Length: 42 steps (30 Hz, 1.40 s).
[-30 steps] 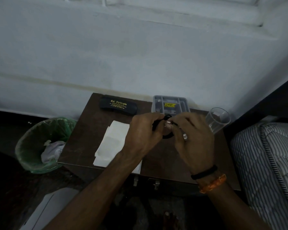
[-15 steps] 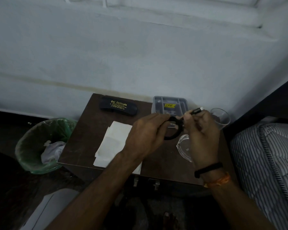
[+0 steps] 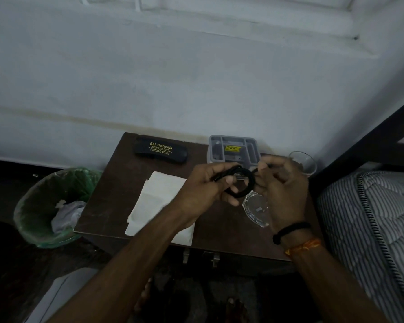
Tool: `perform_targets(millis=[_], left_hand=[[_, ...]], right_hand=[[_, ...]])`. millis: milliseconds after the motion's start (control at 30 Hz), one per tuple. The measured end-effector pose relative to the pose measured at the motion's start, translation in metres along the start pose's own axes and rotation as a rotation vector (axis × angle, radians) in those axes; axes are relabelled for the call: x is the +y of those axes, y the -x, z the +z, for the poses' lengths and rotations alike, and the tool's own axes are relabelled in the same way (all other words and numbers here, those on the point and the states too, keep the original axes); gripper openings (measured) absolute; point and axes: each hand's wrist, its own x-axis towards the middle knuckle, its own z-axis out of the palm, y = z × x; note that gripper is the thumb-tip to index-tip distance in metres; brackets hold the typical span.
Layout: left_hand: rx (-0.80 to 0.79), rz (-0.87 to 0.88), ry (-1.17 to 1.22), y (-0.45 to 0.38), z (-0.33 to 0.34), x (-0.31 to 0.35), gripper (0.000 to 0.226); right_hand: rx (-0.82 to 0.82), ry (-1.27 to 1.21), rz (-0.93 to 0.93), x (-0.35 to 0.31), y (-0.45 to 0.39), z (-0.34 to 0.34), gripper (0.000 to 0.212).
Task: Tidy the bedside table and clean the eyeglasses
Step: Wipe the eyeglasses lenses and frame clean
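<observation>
Above table (image 3: pixel 117 194) centre, both hands' fingers (image 3: pixel 229 183) pinching black cable coil (image 3: pixel 241 183)

Bare tabletop (image 3: pixel 117 183) — left of tissue (image 3: pixel 159 201)

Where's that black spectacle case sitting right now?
In the head view, the black spectacle case lies at the bedside table's far left corner near the wall, left of the grey organiser tray.

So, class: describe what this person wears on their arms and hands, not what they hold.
Both forearms are bare, with no sleeves in view. The right wrist carries a black cord band and, just behind it, an orange thread. The left hand and its wrist show nothing worn. No ring is plainly visible on the right hand.
</observation>
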Motion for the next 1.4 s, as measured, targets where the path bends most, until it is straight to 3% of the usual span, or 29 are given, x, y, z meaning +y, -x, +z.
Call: perform_targets(millis=[33, 200, 267, 333, 400, 567, 767, 900, 1067, 1167, 1233, 1300, 1400], left_hand=[[0.016, 0.004, -0.018, 0.0, -0.001, 0.0, 0.034], [0.043, 0.023, -0.036, -0.001, -0.003, -0.002, 0.032], [0.05, 0.031, -0.023, -0.002, -0.004, -0.001, 0.032], [0.039, 0.042, 0.006, -0.002, -0.006, 0.001, 0.032], [0.02, 0.042, 0.029, -0.001, -0.007, 0.001, 0.033], [0.017, 0.062, -0.008, 0.001, -0.005, 0.002, 0.034], [0.121, 0.133, -0.412, 0.001, -0.004, 0.0, 0.035], [0.11, 0.274, -0.721, -0.001, -0.006, -0.007, 0.039], [0.104, 0.349, -0.86, -0.004, -0.008, -0.013, 0.042], [0.172, 0.386, -0.806, -0.003, -0.009, -0.01, 0.041], [0.216, 0.395, -0.729, -0.002, -0.008, -0.007, 0.039], [0.253, 0.342, -0.664, -0.001, -0.006, -0.006, 0.036], [0.316, 0.214, -0.578, 0.0, -0.004, -0.008, 0.03]], right_hand=[[-0.02, 0.061, -0.004, 0.003, 0.0, -0.002, 0.004], [-0.112, 0.516, -0.284, 0.013, 0.0, -0.006, 0.032], [-0.145, 0.585, -0.313, 0.01, 0.003, -0.003, 0.037], [-0.2, 0.596, -0.294, 0.008, 0.008, 0.001, 0.021], [-0.243, 0.624, -0.276, 0.008, 0.011, 0.004, 0.027], [-0.192, 0.361, -0.09, 0.006, 0.009, 0.009, 0.015], [-0.163, 0.01, 0.091, 0.003, 0.011, 0.013, 0.02], [-0.223, -0.23, 0.301, 0.003, 0.01, 0.011, 0.027], [-0.345, -0.321, 0.389, 0.004, 0.006, 0.007, 0.031], [-0.434, -0.216, 0.318, 0.001, 0.007, 0.007, 0.026], [-0.428, -0.061, 0.158, 0.003, 0.008, 0.008, 0.024], [-0.422, 0.155, -0.016, 0.008, 0.009, 0.01, 0.028], [-0.428, 0.365, -0.12, 0.015, 0.012, 0.015, 0.039]])
